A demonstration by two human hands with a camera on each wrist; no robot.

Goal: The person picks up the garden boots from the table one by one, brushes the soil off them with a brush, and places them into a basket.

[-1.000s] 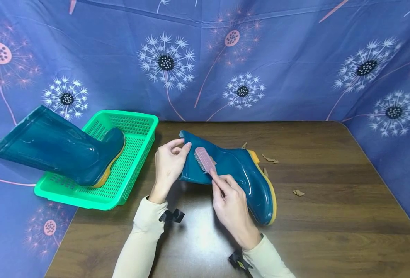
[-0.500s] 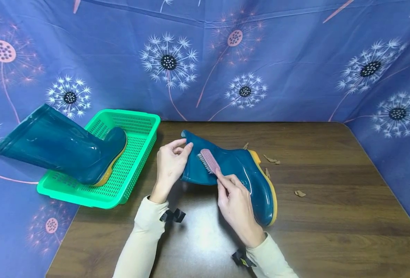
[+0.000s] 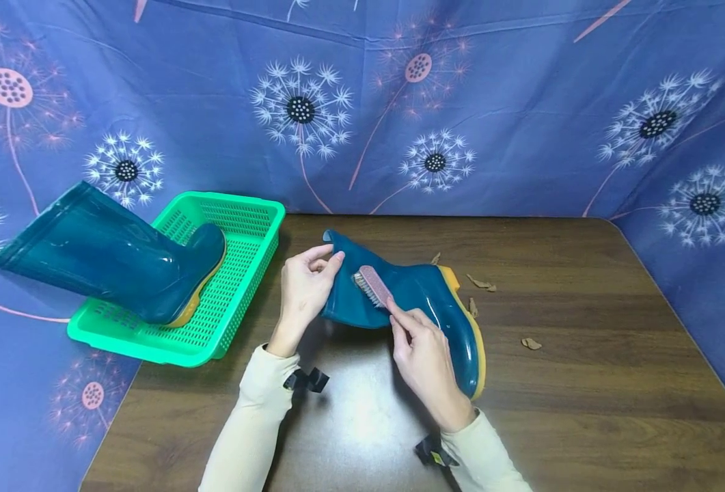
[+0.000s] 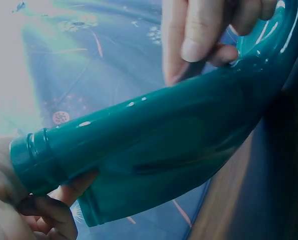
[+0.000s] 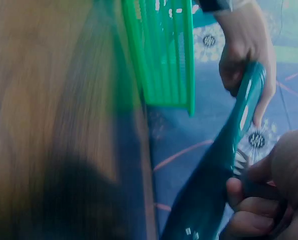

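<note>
A teal rain boot (image 3: 420,287) with a yellow sole lies on its side on the table, its toe toward me. My left hand (image 3: 305,283) pinches the rim of its shaft between thumb and fingers, and the left wrist view shows the boot wall (image 4: 149,130) running from that grip. In my right hand (image 3: 423,359) is a pink brush (image 3: 374,283), gripped by the handle with the index finger stretched along it. The bristles (image 3: 367,290) lie against the shaft near the opening. The right wrist view shows the brush only partly, behind the fingers (image 5: 254,205).
To the left, a green plastic basket (image 3: 248,273) holds a second teal boot (image 3: 122,256), which leans out over its side. Several dry brown leaf pieces (image 3: 531,344) are scattered on the wooden table (image 3: 583,410) right of the boot. A blue dandelion-print cloth (image 3: 510,102) hangs behind.
My right hand has moved slightly right and down, drawing the brush along the shaft away from the opening. The left hand keeps its hold on the rim. The view has shifted slightly.
</note>
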